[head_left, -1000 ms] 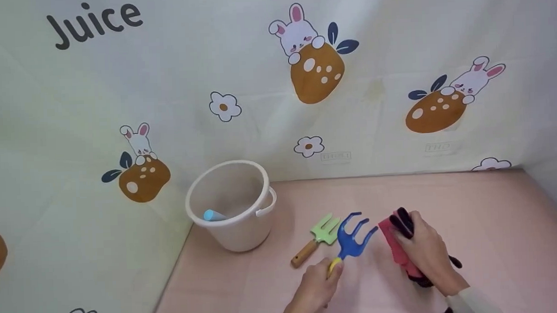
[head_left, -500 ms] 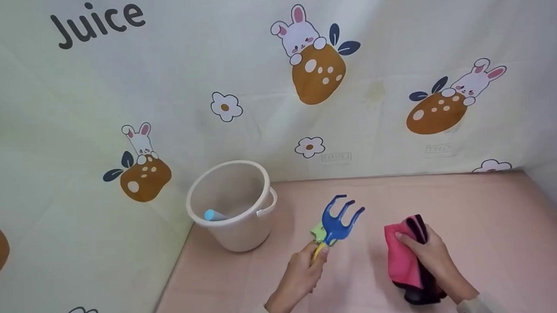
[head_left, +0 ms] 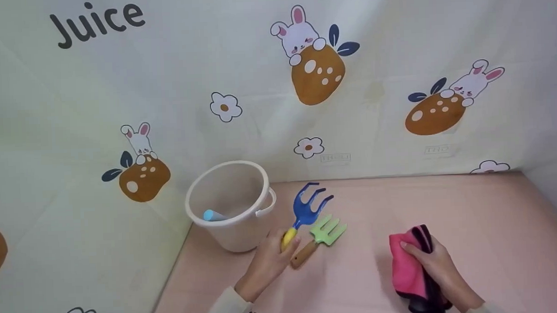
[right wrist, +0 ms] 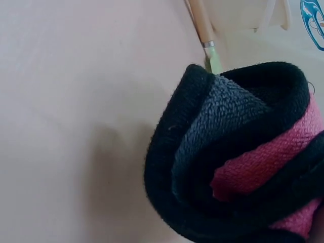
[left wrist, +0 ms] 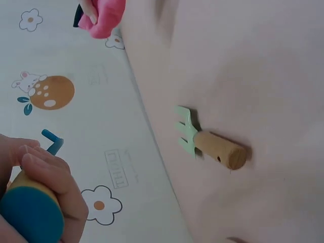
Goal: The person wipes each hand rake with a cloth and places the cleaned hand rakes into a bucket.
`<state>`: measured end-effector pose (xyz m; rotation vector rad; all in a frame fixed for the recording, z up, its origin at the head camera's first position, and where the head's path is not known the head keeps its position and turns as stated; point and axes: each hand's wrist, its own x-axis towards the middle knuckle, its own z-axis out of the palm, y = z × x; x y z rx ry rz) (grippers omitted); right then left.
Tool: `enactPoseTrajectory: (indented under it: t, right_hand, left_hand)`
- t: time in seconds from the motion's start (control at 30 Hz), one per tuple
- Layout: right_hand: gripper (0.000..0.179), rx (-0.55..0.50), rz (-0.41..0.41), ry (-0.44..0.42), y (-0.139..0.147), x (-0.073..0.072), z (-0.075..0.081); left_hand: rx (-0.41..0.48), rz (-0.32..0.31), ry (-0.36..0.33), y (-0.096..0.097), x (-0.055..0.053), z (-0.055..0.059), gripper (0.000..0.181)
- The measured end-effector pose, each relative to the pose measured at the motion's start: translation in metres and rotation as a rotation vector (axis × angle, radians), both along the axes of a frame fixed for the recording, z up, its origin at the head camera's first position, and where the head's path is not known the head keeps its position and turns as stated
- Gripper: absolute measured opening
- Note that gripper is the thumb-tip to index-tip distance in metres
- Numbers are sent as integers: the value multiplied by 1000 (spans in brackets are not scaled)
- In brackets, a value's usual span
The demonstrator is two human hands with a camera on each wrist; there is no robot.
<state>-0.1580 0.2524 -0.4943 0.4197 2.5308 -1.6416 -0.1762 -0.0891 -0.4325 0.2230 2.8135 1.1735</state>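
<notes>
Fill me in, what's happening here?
The fingers of a person's left hand grip a blue hand rake by its yellow handle, raised near a pale bucket. The right hand holds a folded pink-and-black cloth. A wooden-handled green fork lies on the pink surface, in neither hand. A light-blue thing is inside the bucket.

Blue rake (head_left: 304,214), black-edged pink cloth (head_left: 408,268), green fork (head_left: 325,233), bunny-print wall (head_left: 374,120)

The left hand (head_left: 267,259) grips with curled fingers; the right hand (head_left: 440,263) grips, hidden fingers seemingly bent.
</notes>
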Motion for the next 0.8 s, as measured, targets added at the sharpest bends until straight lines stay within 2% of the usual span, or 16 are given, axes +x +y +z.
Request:
enactPoseTrajectory:
  t: [0.13,0.33,0.43,0.63,0.8]
  right_hand:
    - [69,-5,-2,-11,2,2,-2]
    - [67,-4,-1,-20,3,3,-3]
    - [66,-5,-2,-15,3,3,-3]
    - [66,-12,-4,-9,4,4,-2]
    - [68,-8,-12,-19,5,4,-2]
  left_hand:
    - [-52,12,44,-15,-5,8,34]
    - [-105,11,151,-36,-10,24,29]
    - [-133,14,178,-45,-13,32,27]
    - [-227,72,247,-65,-21,47,23]
    - [-210,143,187,-81,-34,55,23]
